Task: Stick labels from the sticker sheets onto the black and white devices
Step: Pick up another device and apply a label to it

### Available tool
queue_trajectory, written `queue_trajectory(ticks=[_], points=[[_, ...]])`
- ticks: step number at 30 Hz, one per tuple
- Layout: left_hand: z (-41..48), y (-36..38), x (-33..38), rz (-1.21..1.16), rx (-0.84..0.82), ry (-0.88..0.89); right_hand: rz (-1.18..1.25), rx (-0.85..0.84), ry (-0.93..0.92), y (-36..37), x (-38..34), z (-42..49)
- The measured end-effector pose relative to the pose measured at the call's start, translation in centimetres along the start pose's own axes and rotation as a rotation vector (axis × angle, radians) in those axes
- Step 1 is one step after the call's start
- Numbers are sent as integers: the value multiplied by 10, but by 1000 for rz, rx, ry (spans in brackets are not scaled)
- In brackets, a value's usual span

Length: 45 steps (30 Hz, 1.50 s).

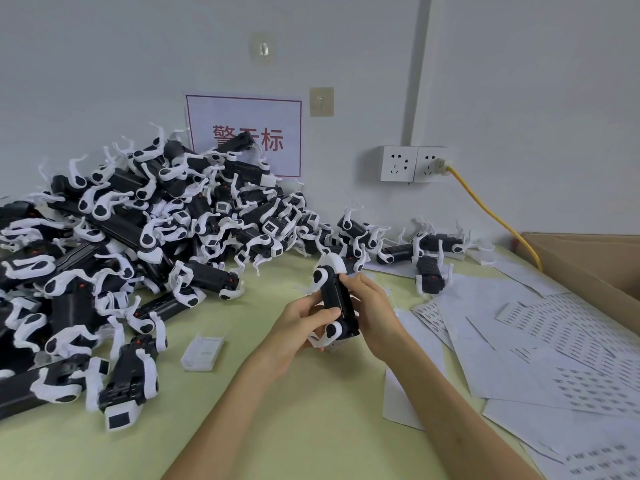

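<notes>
one black and white device (335,299) is held upright above the worktop (284,420), between both hands. left hand (301,327) is closed around its lower end, thumb across the black body. right hand (372,310) is closed on its right side, fingers curled behind. a large heap of devices (138,237) lies to the left of the hands and beyond them. sticker sheets (554,341) lie overlapping to the right of the hands. a small clear plastic box (202,351) rests just left of the left hand. whether a label is on the held device cannot be told.
</notes>
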<state>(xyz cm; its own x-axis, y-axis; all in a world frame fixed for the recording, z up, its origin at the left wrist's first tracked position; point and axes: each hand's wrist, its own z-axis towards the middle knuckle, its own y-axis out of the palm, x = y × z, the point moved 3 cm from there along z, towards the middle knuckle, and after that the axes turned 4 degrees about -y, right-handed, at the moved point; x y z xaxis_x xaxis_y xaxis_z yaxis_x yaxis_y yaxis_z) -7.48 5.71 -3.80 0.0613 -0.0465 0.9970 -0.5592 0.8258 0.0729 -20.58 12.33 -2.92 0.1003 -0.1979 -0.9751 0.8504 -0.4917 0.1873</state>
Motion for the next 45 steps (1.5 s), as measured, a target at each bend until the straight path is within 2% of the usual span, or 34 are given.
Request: queue_trajectory(ticks=[9, 17, 23, 26, 28, 29, 32, 34, 36, 39, 42, 45], points=[[2, 0, -1, -154, 14, -100, -59, -35, -45, 2, 1, 2], [7, -12, -2, -291, 161, -25, -28, -165, -63, 16, -3, -5], [6, -20, 2, -292, 193, 48, -183, -96, -232, 10, -10, -3], [8, -22, 3, -389, 348, -24, -206, 11, -240, 2, -7, 1], [9, -30, 3, -489, 422, -30, -362, 54, -254, -2, -3, 4], [10, -35, 2, -538, 428, -28, -528, 35, -267, -2, 0, 5], [9, -47, -1, -725, 318, -44, -1084, -177, -181, 1, 21, 5], [7, -50, 0, -835, 214, -12, -1235, -271, -125, 5, 31, 5], [6, -49, 1, -866, 162, 46, -1242, -289, -139, 5, 35, 7], [5, -46, 4, -793, 144, 94, -1188, -226, -213, 2, 31, 9], [5, -44, 3, -696, 232, -3, -1077, -109, -243, 2, 23, 8], [9, -36, 1, -544, 248, -45, -892, -10, -319, 3, 12, 6]])
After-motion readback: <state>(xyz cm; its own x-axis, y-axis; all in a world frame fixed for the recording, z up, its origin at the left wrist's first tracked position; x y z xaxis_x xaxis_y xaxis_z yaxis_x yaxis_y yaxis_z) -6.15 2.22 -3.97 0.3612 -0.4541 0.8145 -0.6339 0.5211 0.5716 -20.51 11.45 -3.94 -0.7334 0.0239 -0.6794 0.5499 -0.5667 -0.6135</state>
